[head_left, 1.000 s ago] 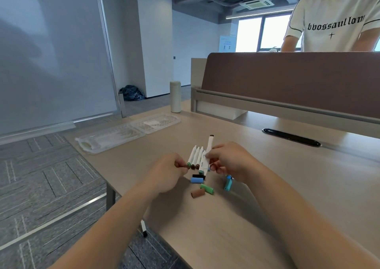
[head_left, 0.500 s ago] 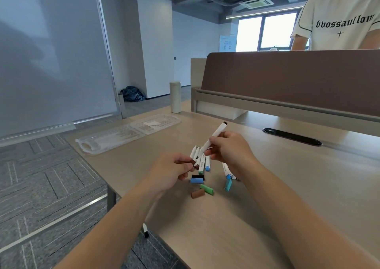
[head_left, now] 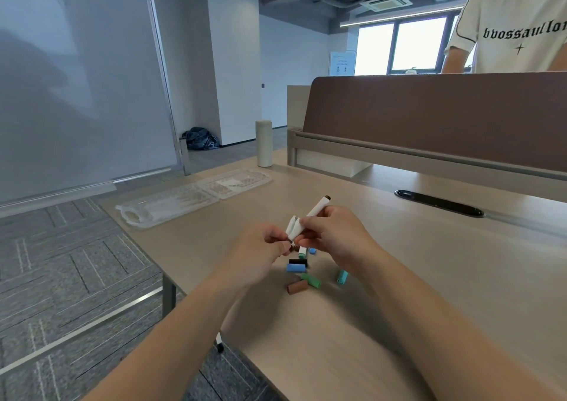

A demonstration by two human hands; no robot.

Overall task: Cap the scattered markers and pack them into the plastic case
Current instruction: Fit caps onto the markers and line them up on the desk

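Beige desk [head_left: 429, 278]: loose coloured plastic caps [head_left: 296, 267] lie just under the grip, and the clear plastic case [head_left: 171, 204] lies well apart, beyond-left. Right hand [head_left: 334, 235] curls around a tilted white brown-ended marker [head_left: 316, 209]; left hand [head_left: 257, 253] pinches its lower end.

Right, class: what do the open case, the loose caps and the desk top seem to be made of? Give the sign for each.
Open case: clear, glossy thin plastic; the desk shows through its moulded ribs.
Loose caps: opaque matt plastic, probably, in flat solid colours.
Desk top: pale wood-grain laminate, likely; faint streaks, smooth low sheen.
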